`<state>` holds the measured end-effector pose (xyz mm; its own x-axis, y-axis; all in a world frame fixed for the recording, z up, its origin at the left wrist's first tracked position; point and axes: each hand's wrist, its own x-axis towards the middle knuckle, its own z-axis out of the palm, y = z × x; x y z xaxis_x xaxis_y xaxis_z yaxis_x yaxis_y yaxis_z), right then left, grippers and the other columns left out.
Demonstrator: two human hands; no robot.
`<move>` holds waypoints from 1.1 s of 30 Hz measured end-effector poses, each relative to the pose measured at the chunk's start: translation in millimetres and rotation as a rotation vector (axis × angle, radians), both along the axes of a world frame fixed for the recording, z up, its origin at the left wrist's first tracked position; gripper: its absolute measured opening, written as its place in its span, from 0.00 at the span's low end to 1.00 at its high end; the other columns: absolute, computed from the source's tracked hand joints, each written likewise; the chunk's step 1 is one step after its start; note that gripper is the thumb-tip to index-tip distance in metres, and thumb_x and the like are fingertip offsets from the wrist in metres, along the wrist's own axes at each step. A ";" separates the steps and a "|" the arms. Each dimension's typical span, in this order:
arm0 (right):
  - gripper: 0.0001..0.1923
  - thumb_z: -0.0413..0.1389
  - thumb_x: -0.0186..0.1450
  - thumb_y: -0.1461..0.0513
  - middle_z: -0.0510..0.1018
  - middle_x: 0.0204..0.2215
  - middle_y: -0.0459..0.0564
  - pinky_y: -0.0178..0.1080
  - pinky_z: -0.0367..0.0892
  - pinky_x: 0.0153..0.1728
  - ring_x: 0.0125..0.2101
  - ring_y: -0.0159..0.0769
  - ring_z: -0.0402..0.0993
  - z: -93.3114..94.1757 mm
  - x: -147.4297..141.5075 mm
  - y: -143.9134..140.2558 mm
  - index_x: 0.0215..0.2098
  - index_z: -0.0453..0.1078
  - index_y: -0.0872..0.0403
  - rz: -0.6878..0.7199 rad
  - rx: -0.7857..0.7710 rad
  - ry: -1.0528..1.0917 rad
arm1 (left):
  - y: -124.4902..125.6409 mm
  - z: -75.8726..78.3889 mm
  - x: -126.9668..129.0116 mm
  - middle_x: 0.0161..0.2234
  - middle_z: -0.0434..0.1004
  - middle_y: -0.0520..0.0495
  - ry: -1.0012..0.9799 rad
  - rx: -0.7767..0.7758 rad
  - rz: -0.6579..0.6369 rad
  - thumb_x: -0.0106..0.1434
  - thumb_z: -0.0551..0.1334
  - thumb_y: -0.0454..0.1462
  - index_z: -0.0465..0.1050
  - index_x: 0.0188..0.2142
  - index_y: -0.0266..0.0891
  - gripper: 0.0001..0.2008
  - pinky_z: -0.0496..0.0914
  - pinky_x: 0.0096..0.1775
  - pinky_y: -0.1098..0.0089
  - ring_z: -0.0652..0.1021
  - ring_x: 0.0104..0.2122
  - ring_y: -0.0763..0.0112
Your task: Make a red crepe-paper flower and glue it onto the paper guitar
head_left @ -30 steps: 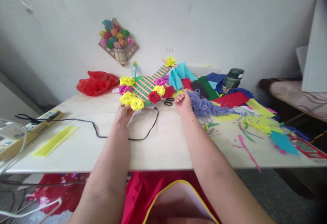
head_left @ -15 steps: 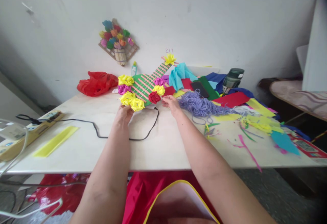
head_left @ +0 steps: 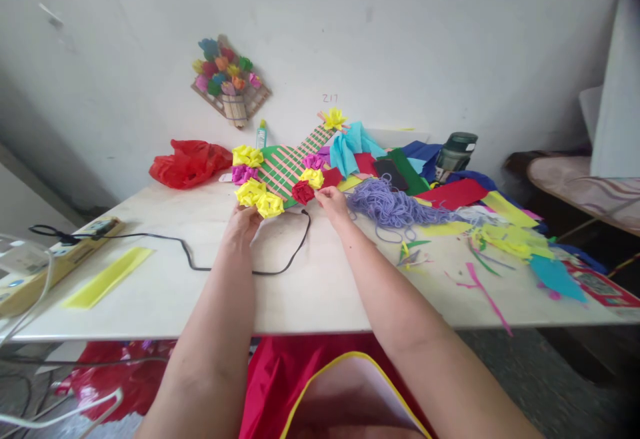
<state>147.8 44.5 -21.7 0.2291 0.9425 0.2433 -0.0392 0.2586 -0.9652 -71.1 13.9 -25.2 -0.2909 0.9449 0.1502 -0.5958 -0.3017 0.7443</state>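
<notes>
A green guitar-shaped craft (head_left: 283,173) with pink strips woven across it tilts up above the table, its neck pointing to the back right. Yellow, magenta and red crepe-paper flowers line its body, and a yellow flower (head_left: 334,119) tops the neck. My left hand (head_left: 243,223) grips the lower left edge, its fingertips hidden under the yellow flowers (head_left: 270,204). At the lower right edge, my right hand (head_left: 332,201) is closed, thumb and forefinger pinching at the red flower (head_left: 303,192).
Purple yarn (head_left: 387,202) lies right of my right hand, with coloured paper sheets (head_left: 453,197) and a dark bottle (head_left: 457,151) behind. A black cable (head_left: 287,269) loops across the table from a power strip (head_left: 95,229). Red crepe paper (head_left: 187,162) sits back left, near a glue bottle (head_left: 261,134).
The craft has shifted very slightly right, and its neck end sits a touch lower. My right fingers are now closer against the red flower. My left hand keeps its place.
</notes>
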 end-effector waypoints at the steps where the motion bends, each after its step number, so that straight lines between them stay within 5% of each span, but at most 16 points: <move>1: 0.06 0.61 0.52 0.61 0.72 0.21 0.40 0.37 0.68 0.38 0.31 0.34 0.72 -1.1 -0.1 1.3 0.23 0.66 0.50 -0.010 0.008 -0.010 | 0.0 0.2 0.3 0.40 0.82 0.45 -0.001 -0.006 0.002 0.51 0.63 0.20 0.74 0.49 0.43 0.28 0.79 0.34 0.69 0.82 0.32 0.66; 11: 0.11 0.64 0.49 0.63 0.74 0.27 0.41 0.37 0.68 0.38 0.33 0.33 0.72 1.9 -9.0 -4.2 0.27 0.66 0.52 0.065 -0.076 0.069 | -1.5 1.9 3.0 0.41 0.82 0.46 0.006 -0.027 0.001 0.51 0.63 0.19 0.74 0.48 0.44 0.27 0.80 0.34 0.69 0.82 0.35 0.63; 18: 0.16 0.64 0.49 0.67 0.75 0.25 0.40 0.37 0.69 0.29 0.26 0.32 0.74 9.0 -14.8 -9.6 0.31 0.63 0.51 0.121 -0.188 0.372 | 0.2 0.5 2.4 0.44 0.82 0.45 0.016 -0.027 -0.004 0.52 0.63 0.21 0.72 0.50 0.44 0.28 0.79 0.39 0.65 0.82 0.42 0.59; 25: 0.07 0.60 0.51 0.69 0.78 0.21 0.43 0.36 0.69 0.27 0.23 0.32 0.73 11.3 -16.2 -12.3 0.29 0.70 0.53 0.302 -0.231 0.495 | 3.6 -3.0 1.0 0.40 0.82 0.45 0.001 0.001 -0.022 0.51 0.64 0.20 0.74 0.46 0.43 0.25 0.80 0.38 0.65 0.82 0.40 0.59; 33: 0.07 0.55 0.55 0.71 0.77 0.19 0.43 0.34 0.68 0.27 0.22 0.30 0.73 16.6 -20.0 -19.1 0.29 0.72 0.56 0.302 -0.273 0.555 | 2.4 -1.7 2.3 0.37 0.83 0.46 0.017 0.018 -0.040 0.48 0.65 0.21 0.74 0.46 0.42 0.27 0.80 0.37 0.64 0.83 0.38 0.59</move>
<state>127.7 25.3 -5.0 -0.0315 0.9955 -0.0898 -0.5791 -0.0914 -0.8101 -68.8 16.4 -26.9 -0.2503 0.9528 0.1720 -0.5950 -0.2915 0.7490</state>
